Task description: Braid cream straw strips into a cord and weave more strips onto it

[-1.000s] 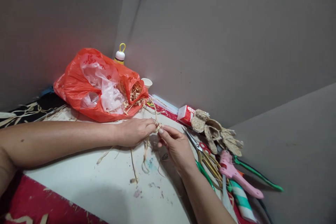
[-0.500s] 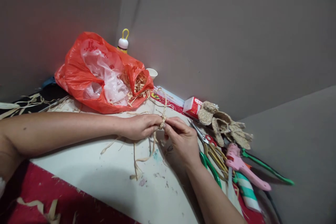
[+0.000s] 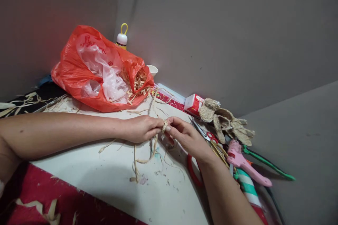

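Note:
My left hand [image 3: 141,129] and my right hand [image 3: 188,138] meet above a white board [image 3: 105,175]. Both pinch a small braided piece of straw [image 3: 164,126] between their fingertips. Loose straw strands [image 3: 144,154] hang from the braid down onto the board. More strands run back toward an orange plastic bag [image 3: 79,74] that holds straw and clear plastic.
Along the wall to the right lie a red-and-white box [image 3: 193,103], woven straw pieces [image 3: 224,121], scissors [image 3: 204,134], a pink glue gun [image 3: 244,163], green-handled tools [image 3: 269,165] and a striped roll [image 3: 246,190]. A small bottle [image 3: 122,38] and white cup [image 3: 152,69] stand behind the bag.
Both hands stay together on the braid and shift slightly right. The right hand's fingers turn over it. A red handle under the right wrist has come into sight.

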Action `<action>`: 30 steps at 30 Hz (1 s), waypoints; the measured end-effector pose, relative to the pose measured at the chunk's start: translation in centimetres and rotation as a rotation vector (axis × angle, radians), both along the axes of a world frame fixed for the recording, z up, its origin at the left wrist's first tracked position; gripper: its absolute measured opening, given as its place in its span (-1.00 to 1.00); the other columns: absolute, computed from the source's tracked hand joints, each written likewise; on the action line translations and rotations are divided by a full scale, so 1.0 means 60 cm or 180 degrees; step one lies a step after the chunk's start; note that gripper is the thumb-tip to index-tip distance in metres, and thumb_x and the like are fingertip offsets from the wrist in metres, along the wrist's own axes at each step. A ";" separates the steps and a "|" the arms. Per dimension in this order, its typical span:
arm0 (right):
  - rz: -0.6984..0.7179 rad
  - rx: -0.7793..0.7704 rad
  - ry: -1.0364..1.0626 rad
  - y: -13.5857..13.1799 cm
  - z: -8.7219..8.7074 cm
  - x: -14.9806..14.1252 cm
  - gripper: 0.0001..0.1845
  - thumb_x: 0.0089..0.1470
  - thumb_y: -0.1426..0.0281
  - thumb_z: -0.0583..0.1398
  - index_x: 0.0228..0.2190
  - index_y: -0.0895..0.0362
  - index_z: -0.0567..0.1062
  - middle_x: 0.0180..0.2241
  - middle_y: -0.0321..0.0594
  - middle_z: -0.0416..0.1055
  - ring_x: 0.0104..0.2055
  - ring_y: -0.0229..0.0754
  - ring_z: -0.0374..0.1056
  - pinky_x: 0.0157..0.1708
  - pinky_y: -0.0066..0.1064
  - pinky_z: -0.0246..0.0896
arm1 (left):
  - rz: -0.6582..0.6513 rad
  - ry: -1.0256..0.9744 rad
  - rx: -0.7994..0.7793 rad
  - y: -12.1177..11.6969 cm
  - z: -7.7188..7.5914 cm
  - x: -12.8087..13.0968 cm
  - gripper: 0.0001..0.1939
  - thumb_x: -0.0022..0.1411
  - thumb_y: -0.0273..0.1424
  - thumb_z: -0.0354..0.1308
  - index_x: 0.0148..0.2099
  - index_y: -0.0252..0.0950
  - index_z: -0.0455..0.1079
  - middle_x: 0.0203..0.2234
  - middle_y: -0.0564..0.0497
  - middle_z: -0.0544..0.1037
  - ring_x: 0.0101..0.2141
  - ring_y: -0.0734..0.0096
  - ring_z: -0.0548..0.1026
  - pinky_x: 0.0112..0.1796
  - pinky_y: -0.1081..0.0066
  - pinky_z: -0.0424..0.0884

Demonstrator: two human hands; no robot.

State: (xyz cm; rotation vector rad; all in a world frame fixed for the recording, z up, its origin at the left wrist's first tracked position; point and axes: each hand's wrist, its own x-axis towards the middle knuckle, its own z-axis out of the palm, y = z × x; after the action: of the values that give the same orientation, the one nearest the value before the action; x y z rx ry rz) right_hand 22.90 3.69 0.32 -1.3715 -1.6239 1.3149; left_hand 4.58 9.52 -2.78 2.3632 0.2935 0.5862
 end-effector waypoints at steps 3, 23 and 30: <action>0.0071 -0.0191 0.0088 -0.001 0.005 0.011 -0.74 0.03 0.21 0.23 -0.45 0.14 0.35 -0.61 -0.39 0.23 -0.61 -0.37 0.10 -0.61 -0.52 0.03 | -0.0009 0.0100 0.0042 -0.004 0.004 0.001 -0.88 0.23 -0.52 -0.10 -0.25 -0.33 0.26 -0.42 0.01 0.42 -0.41 0.48 0.36 -0.33 0.51 0.27; -0.1392 -0.0019 0.1579 0.029 -0.015 0.033 -0.80 -0.17 0.36 0.36 -0.52 0.15 0.44 -0.53 -0.35 0.37 -0.51 -0.38 0.27 -0.52 -0.60 0.23 | 0.0254 -0.0015 -0.0536 -0.017 0.022 0.008 -0.82 0.16 -0.55 -0.10 -0.48 -0.27 0.04 -0.64 0.18 0.11 -0.57 0.58 0.11 -0.49 0.53 0.09; -0.0837 0.1582 0.0666 -0.017 0.038 0.000 -0.89 0.19 0.28 0.08 -0.33 0.04 0.27 -0.44 -0.29 0.46 -0.36 -0.22 0.38 -0.31 -0.38 0.26 | 0.0398 -0.0461 -0.0279 -0.037 0.034 0.006 -0.82 0.19 -0.49 -0.08 -0.46 -0.27 0.06 -0.61 0.17 0.15 -0.55 0.58 0.14 -0.46 0.53 0.11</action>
State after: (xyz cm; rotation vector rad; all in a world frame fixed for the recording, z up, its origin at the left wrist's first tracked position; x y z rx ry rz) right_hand 22.90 2.68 2.59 -1.0587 -1.4423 0.7995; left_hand 4.93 7.29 -0.76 2.2166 0.3954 0.7839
